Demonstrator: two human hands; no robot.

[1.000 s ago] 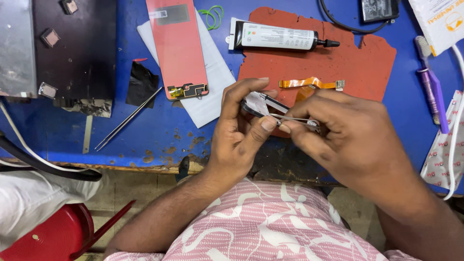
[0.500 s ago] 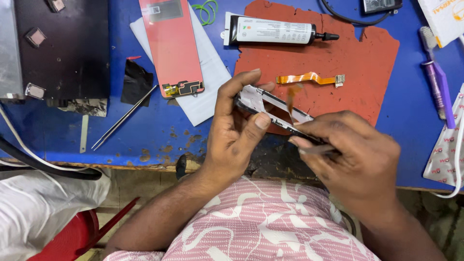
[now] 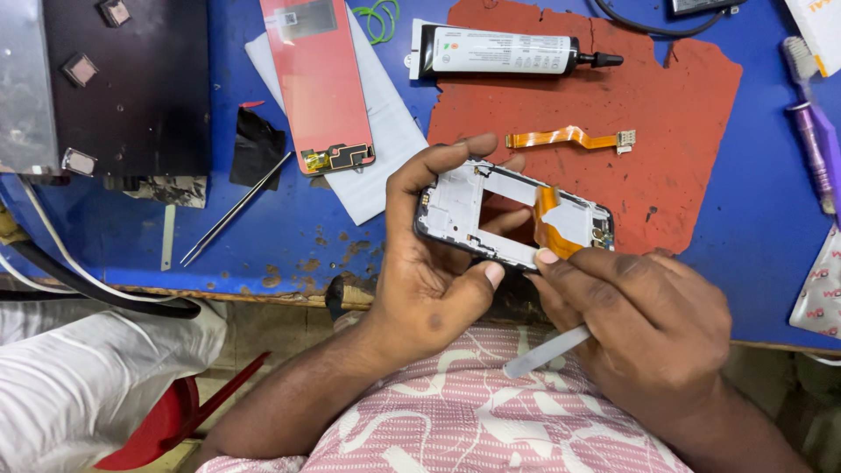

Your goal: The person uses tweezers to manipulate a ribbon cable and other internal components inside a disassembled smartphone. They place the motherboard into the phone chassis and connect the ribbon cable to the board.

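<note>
- I'm seeing a dark metal plate (image 3: 123, 88) lying far left on the blue bench (image 3: 753, 201), with a thin metal probe (image 3: 235, 208) resting beside it.
- A pink phone screen panel (image 3: 317, 83) is lying face down on white paper (image 3: 385, 149).
- Left hand (image 3: 438, 271) is clasping the phone frame (image 3: 512, 215), thumb on the near edge, fingers behind; the frame is being held just above the bench edge.
- Right hand (image 3: 644, 328) is pinching the orange flex cable (image 3: 552, 223) on the frame, with a flat metal tool (image 3: 547, 350) tucked under its fingers.
- A glue tube (image 3: 508, 51) and a loose flex strip (image 3: 569, 137) are lying on the red mat (image 3: 692, 96).
</note>
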